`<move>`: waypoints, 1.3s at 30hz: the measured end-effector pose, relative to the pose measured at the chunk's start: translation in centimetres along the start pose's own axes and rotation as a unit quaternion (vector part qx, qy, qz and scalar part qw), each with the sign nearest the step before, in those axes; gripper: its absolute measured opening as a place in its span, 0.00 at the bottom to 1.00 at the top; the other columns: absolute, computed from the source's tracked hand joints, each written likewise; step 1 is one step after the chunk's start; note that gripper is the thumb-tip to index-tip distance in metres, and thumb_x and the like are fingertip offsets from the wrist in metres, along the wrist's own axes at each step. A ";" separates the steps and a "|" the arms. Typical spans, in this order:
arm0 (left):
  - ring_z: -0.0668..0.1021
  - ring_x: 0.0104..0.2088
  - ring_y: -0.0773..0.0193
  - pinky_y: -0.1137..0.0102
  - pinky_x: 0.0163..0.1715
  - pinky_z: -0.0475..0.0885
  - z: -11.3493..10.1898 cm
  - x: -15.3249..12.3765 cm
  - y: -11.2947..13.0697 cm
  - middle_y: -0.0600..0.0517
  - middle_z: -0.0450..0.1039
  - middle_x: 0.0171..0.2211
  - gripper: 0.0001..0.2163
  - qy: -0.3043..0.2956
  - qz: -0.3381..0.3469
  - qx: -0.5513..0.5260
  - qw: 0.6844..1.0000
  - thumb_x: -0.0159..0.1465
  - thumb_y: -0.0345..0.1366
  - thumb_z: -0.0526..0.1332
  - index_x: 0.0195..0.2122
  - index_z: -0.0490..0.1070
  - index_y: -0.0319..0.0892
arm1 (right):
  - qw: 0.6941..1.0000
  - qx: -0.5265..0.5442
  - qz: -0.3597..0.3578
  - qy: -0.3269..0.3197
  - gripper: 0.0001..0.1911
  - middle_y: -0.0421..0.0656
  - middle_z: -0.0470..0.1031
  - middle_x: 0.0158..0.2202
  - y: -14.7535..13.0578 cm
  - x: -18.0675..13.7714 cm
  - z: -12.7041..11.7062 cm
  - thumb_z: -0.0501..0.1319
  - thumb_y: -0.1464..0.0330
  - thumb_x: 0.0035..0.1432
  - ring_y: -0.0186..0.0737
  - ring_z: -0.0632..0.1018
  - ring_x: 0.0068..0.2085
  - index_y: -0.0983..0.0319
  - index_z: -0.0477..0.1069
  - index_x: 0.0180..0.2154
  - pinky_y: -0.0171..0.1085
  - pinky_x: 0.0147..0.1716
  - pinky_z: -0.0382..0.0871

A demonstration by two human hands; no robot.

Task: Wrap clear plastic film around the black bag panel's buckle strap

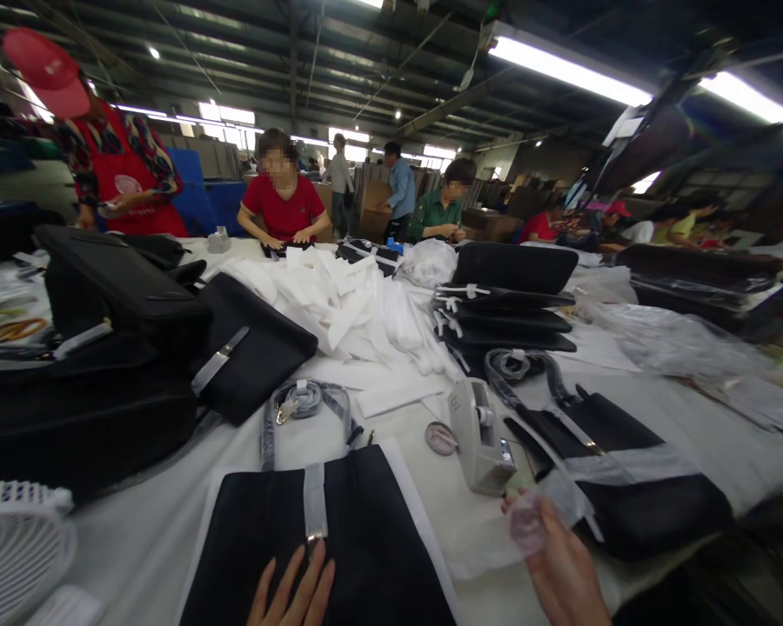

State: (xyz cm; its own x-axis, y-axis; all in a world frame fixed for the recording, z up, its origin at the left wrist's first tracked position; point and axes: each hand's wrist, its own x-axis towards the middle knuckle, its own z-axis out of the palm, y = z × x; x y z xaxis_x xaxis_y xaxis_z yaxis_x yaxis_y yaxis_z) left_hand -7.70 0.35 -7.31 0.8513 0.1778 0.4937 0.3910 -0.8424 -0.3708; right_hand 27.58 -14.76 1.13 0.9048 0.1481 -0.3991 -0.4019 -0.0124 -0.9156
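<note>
My left hand (293, 591) lies flat on a black handbag (365, 522), fingertips at the metal clasp (314, 532) below a white-wrapped strap tab (314, 491). White sheeting shows around the bag's edges. At the right, my right hand (565, 561) is closed on a translucent pinkish piece (527, 524); whether it is a roll or a crumpled film I cannot tell. A see-through sheet (476, 548) spreads to the left of that hand. Beyond it stands a grey tape dispenser (470, 439), with a small round pinkish object (441, 438) beside it. Plastic-wrapped straps (306, 400) lie above the bag.
Another black bag (652, 513) with a wrapped strap lies right. Black bags (123, 296) pile up left, others (509, 304) stack behind. White foam sheets (358, 304) fill the middle. A white fan (16, 548) stands front left. Several people, including one in red (284, 209), work across the table.
</note>
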 end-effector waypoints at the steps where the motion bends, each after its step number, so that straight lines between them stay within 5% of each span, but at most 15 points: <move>1: 0.69 0.52 0.52 0.52 0.59 0.51 -0.1 0.1 0.0 0.53 0.72 0.54 0.18 -0.003 -0.004 -0.003 1.000 0.61 0.40 0.56 0.52 0.71 0.50 | 0.999 -0.038 -0.006 -0.008 0.23 0.44 0.75 0.25 -0.6 -0.1 -0.2 0.65 0.52 0.41 0.45 0.77 0.30 0.63 0.72 0.32 0.41 0.30 0.72; 3: 0.68 0.53 0.52 0.51 0.59 0.50 -0.5 0.2 0.1 0.52 0.72 0.54 0.18 -0.013 -0.012 -0.015 1.000 0.62 0.42 0.56 0.53 0.70 0.49 | 0.977 -0.200 -0.071 -0.016 0.20 0.44 0.72 0.19 -2.1 -0.6 -0.5 0.62 0.50 0.45 0.47 0.75 0.26 0.61 0.72 0.24 0.42 0.27 0.69; 4: 0.68 0.53 0.51 0.51 0.59 0.49 -0.8 0.4 0.2 0.51 0.72 0.55 0.19 -0.021 -0.017 -0.025 0.999 0.62 0.45 0.56 0.54 0.70 0.48 | 0.939 -0.317 -0.131 -0.013 0.22 0.45 0.69 0.16 -3.0 -1.1 -0.6 0.59 0.48 0.49 0.48 0.74 0.24 0.59 0.70 0.20 0.43 0.25 0.66; 7: 0.67 0.54 0.50 0.51 0.61 0.45 -2.0 1.0 0.1 0.49 0.69 0.57 0.24 -0.057 -0.035 -0.060 0.996 0.63 0.51 0.55 0.56 0.68 0.45 | 0.718 -0.594 -0.362 -0.025 0.30 0.47 0.66 0.13 -5.8 -3.3 0.0 0.47 0.47 0.59 0.47 0.71 0.18 0.56 0.63 0.13 0.42 0.20 0.59; 9: 0.66 0.55 0.50 0.51 0.61 0.41 -2.8 1.5 -0.1 0.48 0.68 0.58 0.27 -0.079 -0.048 -0.079 0.993 0.61 0.53 0.56 0.57 0.66 0.44 | 0.605 -0.608 -0.507 -0.083 0.29 0.46 0.67 0.13 -7.2 -5.5 1.5 0.47 0.51 0.63 0.44 0.71 0.16 0.57 0.64 0.15 0.40 0.18 0.55; 12: 0.64 0.58 0.49 0.51 0.61 0.39 -3.6 1.9 -0.2 0.48 0.64 0.61 0.30 -0.106 -0.070 -0.105 0.986 0.60 0.53 0.58 0.60 0.62 0.43 | 0.486 -0.519 -0.656 -0.252 0.25 0.40 0.67 0.14 -7.5 -9.3 5.0 0.47 0.62 0.68 0.36 0.70 0.16 0.57 0.65 0.19 0.38 0.18 0.53; 17: 0.59 0.63 0.48 0.51 0.60 0.46 -3.7 1.4 0.0 0.48 0.51 0.67 0.32 -0.174 -0.106 -0.167 0.965 0.64 0.53 0.54 0.65 0.50 0.43 | 0.349 -0.435 -0.678 -0.480 0.29 0.39 0.66 0.12 -2.0 -14.2 10.2 0.37 0.69 0.69 0.35 0.65 0.12 0.57 0.63 0.19 0.40 0.16 0.48; 20: 0.58 0.64 0.50 0.52 0.61 0.48 -3.7 1.1 -0.1 0.51 0.46 0.68 0.29 -0.198 -0.117 -0.208 0.951 0.67 0.53 0.48 0.66 0.48 0.45 | 0.325 -0.417 -0.664 -0.529 0.29 0.39 0.69 0.15 3.0 -14.8 11.9 0.34 0.70 0.69 0.37 0.66 0.13 0.58 0.65 0.23 0.39 0.16 0.50; 25: 0.59 0.64 0.49 0.52 0.62 0.50 -3.8 1.5 -0.8 0.48 0.50 0.67 0.29 -0.192 -0.116 -0.222 0.949 0.68 0.51 0.48 0.65 0.50 0.41 | 0.417 -0.325 -0.644 -0.554 0.23 0.41 0.74 0.21 10.4 -12.9 12.6 0.36 0.74 0.68 0.33 0.70 0.18 0.63 0.67 0.34 0.34 0.19 0.56; 32: 0.72 0.52 0.54 0.56 0.54 0.65 -4.5 1.3 -0.9 0.42 0.70 0.54 0.18 -0.103 -0.198 -0.332 0.916 0.66 0.36 0.52 0.55 0.64 0.36 | 0.426 -0.302 -0.623 -0.583 0.21 0.42 0.74 0.23 12.9 -12.0 12.1 0.39 0.74 0.67 0.34 0.73 0.22 0.62 0.66 0.30 0.33 0.24 0.61; 35: 0.76 0.36 0.59 0.64 0.39 0.69 -5.7 1.1 -0.7 0.44 0.77 0.36 0.13 -0.072 -0.350 -0.402 0.843 0.67 0.31 0.47 0.42 0.72 0.40 | 0.444 -0.324 -0.610 -0.571 0.19 0.38 0.69 0.19 12.4 -12.7 12.3 0.44 0.71 0.67 0.32 0.71 0.20 0.61 0.63 0.24 0.34 0.22 0.56; 39: 0.75 0.25 0.62 0.69 0.27 0.63 -6.9 2.0 -0.6 0.51 0.73 0.22 0.16 -0.210 -0.558 -0.483 0.641 0.66 0.47 0.52 0.29 0.71 0.43 | 0.455 -0.351 -0.577 -0.580 0.17 0.36 0.66 0.17 11.7 -13.4 12.4 0.51 0.64 0.63 0.31 0.68 0.18 0.60 0.60 0.21 0.33 0.21 0.54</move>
State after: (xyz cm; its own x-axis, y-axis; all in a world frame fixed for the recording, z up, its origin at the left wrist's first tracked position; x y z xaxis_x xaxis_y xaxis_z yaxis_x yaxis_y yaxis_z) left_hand -8.65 -2.35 -0.66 0.3274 0.8950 -0.3030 0.6127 0.0431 0.7891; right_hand 9.01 -4.63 -3.63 -0.3916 0.8740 0.2876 0.7595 0.4835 -0.4351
